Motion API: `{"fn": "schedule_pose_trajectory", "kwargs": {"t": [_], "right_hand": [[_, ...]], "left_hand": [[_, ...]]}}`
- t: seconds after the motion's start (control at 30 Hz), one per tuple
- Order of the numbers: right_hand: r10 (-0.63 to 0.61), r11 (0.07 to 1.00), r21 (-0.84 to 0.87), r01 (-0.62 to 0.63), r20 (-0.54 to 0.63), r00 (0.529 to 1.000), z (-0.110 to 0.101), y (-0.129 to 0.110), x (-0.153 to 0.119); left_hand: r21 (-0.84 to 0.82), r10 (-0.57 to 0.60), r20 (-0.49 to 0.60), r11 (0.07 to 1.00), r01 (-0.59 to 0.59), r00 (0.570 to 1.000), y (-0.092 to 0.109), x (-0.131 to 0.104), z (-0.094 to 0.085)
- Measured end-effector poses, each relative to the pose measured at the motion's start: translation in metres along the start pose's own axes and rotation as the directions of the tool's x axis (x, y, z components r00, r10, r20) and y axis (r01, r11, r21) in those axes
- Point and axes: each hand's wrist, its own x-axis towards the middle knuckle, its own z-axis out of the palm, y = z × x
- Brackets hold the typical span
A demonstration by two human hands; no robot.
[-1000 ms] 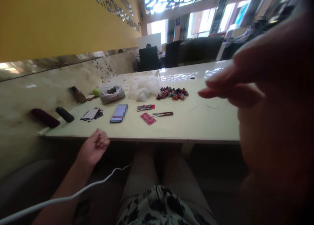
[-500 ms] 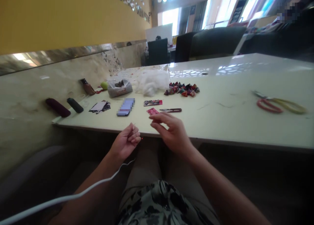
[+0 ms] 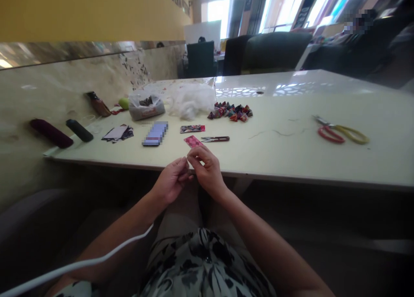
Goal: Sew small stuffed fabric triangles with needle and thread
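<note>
Both hands meet just over the table's near edge, fingertips close together. My left hand (image 3: 171,179) is closed in a pinch; what it holds is too small to make out. My right hand (image 3: 207,169) pinches with thumb and forefinger beside the left fingertips, its hold also too tiny to tell. Just beyond the right hand lies a pink patterned fabric piece (image 3: 193,141). Thread snips (image 3: 216,139) with a dark red handle rest to its right. Behind them is a dark floral strip (image 3: 192,128) with a red end.
On the white table (image 3: 284,159) are a phone (image 3: 155,134), fabric scraps (image 3: 118,133), thread spools (image 3: 51,133), a bag of dark bits (image 3: 147,107), white stuffing (image 3: 190,100), small colourful pouches (image 3: 231,111) and large scissors (image 3: 339,132). A white cable (image 3: 97,260) crosses my left arm.
My right hand has moved left to the left hand, its thumb and forefinger now closed together. The view has shifted, so the table items sit further left.
</note>
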Motion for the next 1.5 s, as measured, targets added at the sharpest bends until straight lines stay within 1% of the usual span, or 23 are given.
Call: {"fn": "schedule_pose_trajectory", "kwargs": {"t": [0.07,0.13,0.17,0.23,0.27,0.3,0.37,0.5,0.63,0.77,0.83,0.9,0.97,1.0,1.07,1.13,1.2,1.3,1.37,1.5], "right_hand": [[0.083,0.993,0.091,-0.081,-0.026,0.996,-0.005,0.000,0.003],[0.208,0.947,0.261,-0.189,-0.047,0.977,-0.011,0.001,0.007],[0.279,0.898,0.363,-0.248,-0.034,0.960,-0.014,0.002,0.010],[0.391,0.768,0.540,-0.345,0.032,0.920,-0.023,0.002,0.017],[0.421,0.707,0.600,-0.376,0.070,0.904,-0.028,0.001,0.021],[0.437,0.664,0.635,-0.393,0.097,0.894,-0.033,0.000,0.026],[0.434,0.642,0.661,-0.388,0.103,0.895,-0.042,-0.005,0.036],[0.364,0.693,0.642,-0.328,0.080,0.928,-0.055,-0.020,0.054],[0.304,0.745,0.591,-0.309,0.112,0.946,-0.055,-0.039,0.067],[0.281,0.763,0.553,-0.333,0.180,0.943,-0.039,-0.065,0.076],[0.251,0.764,0.558,-0.324,0.207,0.946,-0.031,-0.079,0.081],[0.211,0.772,0.563,-0.295,0.210,0.955,-0.028,-0.090,0.087],[0.181,0.788,0.559,-0.258,0.190,0.965,-0.031,-0.097,0.094],[0.170,0.798,0.553,-0.239,0.173,0.970,-0.035,-0.099,0.097],[0.155,0.820,0.535,-0.203,0.133,0.979,-0.046,-0.099,0.104],[0.156,0.841,0.510,-0.180,0.089,0.984,-0.058,-0.097,0.109],[0.170,0.860,0.481,-0.170,0.045,0.984,-0.070,-0.094,0.111],[0.173,0.888,0.436,-0.149,-0.014,0.985,-0.085,-0.087,0.114],[0.163,0.913,0.386,-0.134,-0.045,0.986,-0.096,-0.081,0.117],[0.143,0.956,0.270,-0.114,-0.089,0.986,-0.128,-0.069,0.130]], "left_hand": [[0.076,-0.007,0.001,0.997,0.007,1.000,0.003,0.001,-0.003],[0.129,-0.001,-0.014,0.992,0.003,1.000,0.008,0.004,-0.009],[0.150,0.006,-0.025,0.989,-0.003,1.000,0.010,0.005,-0.013],[0.175,0.015,-0.050,0.985,-0.006,0.999,0.013,0.008,-0.023],[0.179,0.014,-0.063,0.984,-0.002,0.998,0.014,0.010,-0.028],[0.179,0.008,-0.074,0.984,0.005,0.997,0.015,0.011,-0.034],[0.171,-0.010,-0.078,0.985,0.023,0.997,0.015,0.013,-0.042],[0.177,-0.012,-0.048,0.984,0.021,0.999,0.015,0.014,-0.051],[0.249,0.043,-0.020,0.968,-0.037,0.999,0.013,0.016,-0.047],[0.307,0.079,0.023,0.948,-0.082,0.997,0.005,0.022,-0.030],[0.322,0.059,0.092,0.943,-0.086,0.994,-0.001,0.025,-0.019],[0.315,0.007,0.191,0.947,-0.068,0.982,-0.008,0.026,-0.008],[0.281,-0.047,0.271,0.959,-0.032,0.961,-0.011,0.026,-0.002],[0.260,-0.059,0.291,0.966,-0.019,0.955,-0.011,0.027,-0.001],[0.223,-0.044,0.275,0.975,-0.019,0.960,-0.006,0.027,-0.003],[0.208,0.012,0.210,0.977,-0.056,0.978,0.002,0.029,-0.009],[0.219,0.069,0.155,0.970,-0.102,0.986,0.013,0.030,-0.018],[0.276,0.133,0.116,0.948,-0.161,0.984,0.028,0.029,-0.030],[0.312,0.158,0.094,0.933,-0.180,0.983,0.037,0.026,-0.038],[0.341,0.186,0.041,0.921,-0.189,0.982,0.051,0.018,-0.055]]}}
